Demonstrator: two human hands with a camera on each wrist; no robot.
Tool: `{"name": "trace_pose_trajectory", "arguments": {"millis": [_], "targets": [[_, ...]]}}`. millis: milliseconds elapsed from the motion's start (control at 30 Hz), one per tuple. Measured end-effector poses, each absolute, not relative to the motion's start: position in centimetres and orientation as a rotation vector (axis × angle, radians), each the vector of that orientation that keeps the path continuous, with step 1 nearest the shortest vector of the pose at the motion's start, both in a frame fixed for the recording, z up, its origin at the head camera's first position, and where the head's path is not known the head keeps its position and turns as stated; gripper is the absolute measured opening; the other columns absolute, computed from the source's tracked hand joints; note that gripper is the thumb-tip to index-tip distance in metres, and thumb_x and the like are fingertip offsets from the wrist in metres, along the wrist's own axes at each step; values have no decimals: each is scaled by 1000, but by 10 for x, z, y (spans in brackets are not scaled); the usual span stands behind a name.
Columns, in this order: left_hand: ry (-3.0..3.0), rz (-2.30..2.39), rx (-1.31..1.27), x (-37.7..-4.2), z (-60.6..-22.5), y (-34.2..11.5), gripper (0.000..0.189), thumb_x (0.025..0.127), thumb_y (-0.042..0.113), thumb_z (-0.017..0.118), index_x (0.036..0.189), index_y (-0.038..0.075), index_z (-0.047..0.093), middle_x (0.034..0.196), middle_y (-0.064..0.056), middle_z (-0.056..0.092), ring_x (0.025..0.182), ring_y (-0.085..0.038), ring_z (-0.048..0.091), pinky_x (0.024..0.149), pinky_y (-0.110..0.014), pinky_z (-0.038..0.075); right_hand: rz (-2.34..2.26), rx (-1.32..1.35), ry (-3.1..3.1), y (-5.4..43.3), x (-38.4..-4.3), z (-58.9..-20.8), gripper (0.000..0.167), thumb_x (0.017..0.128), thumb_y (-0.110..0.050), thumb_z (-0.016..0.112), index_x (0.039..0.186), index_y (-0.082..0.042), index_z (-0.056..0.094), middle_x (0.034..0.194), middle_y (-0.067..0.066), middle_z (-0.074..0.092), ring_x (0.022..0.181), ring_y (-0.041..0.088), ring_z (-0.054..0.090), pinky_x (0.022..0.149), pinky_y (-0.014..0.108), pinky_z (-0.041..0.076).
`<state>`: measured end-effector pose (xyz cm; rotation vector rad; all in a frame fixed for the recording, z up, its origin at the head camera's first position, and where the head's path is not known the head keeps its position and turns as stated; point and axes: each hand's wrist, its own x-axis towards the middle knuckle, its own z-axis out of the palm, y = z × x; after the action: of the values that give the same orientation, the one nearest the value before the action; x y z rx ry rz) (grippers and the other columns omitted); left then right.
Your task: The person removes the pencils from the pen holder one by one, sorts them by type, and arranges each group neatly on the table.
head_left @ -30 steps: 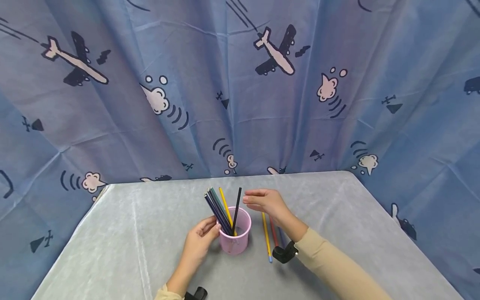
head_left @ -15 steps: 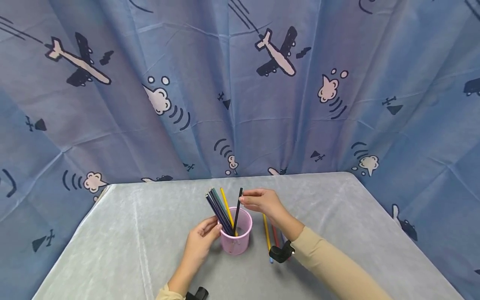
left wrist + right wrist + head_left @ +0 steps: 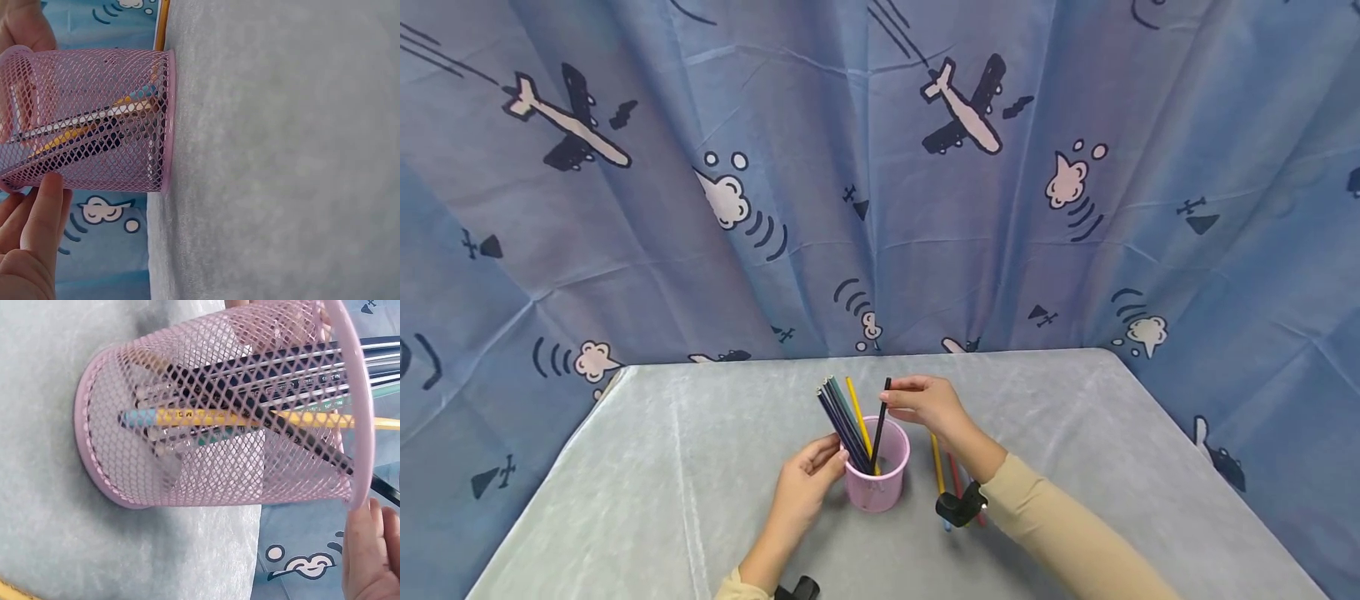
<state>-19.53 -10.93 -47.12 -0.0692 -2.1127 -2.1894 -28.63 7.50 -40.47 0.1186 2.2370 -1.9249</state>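
- At the middle of the table, upright: a round pink metal-mesh pencil cup [image 3: 874, 494] with a solid rim, base down on the light grey cloth table cover [image 3: 745, 408].
- On the cup's left side: the left hand [image 3: 808, 479], thumb on the near side by the rim, fingers behind, wrapped lightly round the wall and gripping it.
- Just above the cup's right rim: the right hand [image 3: 931, 404], thumb and fingertips together near the top of a slim black pencil [image 3: 881, 425], apparently pinching it, though with the exact contact partly masked in the right wrist view.
- Black pencil's lower end inside the cup, shaft leaning a little to the right, crossing in front of the others as seen through the mesh.
- Also in the cup, leaning left: a bundle of dark blue-black pencils [image 3: 842, 429], a green pencil [image 3: 386, 392] beside them, and a yellow pencil with a light blue end [image 3: 859, 414], blue end down.
- On the cover to the right of the cup, lying lengthwise near to far: a loose yellow pencil [image 3: 937, 462] and a red pencil [image 3: 955, 477], partly covered by the right forearm.
- At each wrist: a small black camera, the right one [image 3: 951, 508] above the loose pencils, the left one [image 3: 806, 588] at the near edge of view.
- On both arms: beige sleeves [image 3: 1060, 525].
- Beyond the far table edge: a blue-purple fabric curtain [image 3: 790, 100] printed with airplanes and clouds.
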Motion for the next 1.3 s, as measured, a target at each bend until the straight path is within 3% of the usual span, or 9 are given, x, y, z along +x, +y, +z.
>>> {"name": "trace_pose_trajectory", "arguments": {"millis": [400, 800, 1300], "targets": [[-2112, -2191, -55, -195, -471, -109, 44, 95, 8, 65, 131, -16, 54, 129, -32, 61, 114, -31, 66, 90, -23, 59, -1949, 145, 2217, 73, -288, -407, 24, 85, -6, 77, 105, 4, 70, 102, 16, 74, 83, 17, 72, 82, 36, 63], [-2105, -2206, -58, -195, -472, -109, 45, 95, 7, 64, 131, -16, 53, 129, -33, 60, 115, -32, 66, 90, -22, 58, -2071, 130, 2134, 81, -290, -393, 25, 88, -5, 73, 111, 5, 68, 100, 9, 72, 84, 12, 71, 85, 34, 62], [-2092, -2224, -58, -196, -472, -110, 44, 95, 6, 65, 130, -17, 53, 129, -34, 60, 110, -22, 68, 89, -21, 58, -2106, -43, 2141, 91, -283, -362, 24, 91, -5, 70, 112, 6, 67, 87, -4, 72, 82, 7, 70, 85, 34, 62]]}}
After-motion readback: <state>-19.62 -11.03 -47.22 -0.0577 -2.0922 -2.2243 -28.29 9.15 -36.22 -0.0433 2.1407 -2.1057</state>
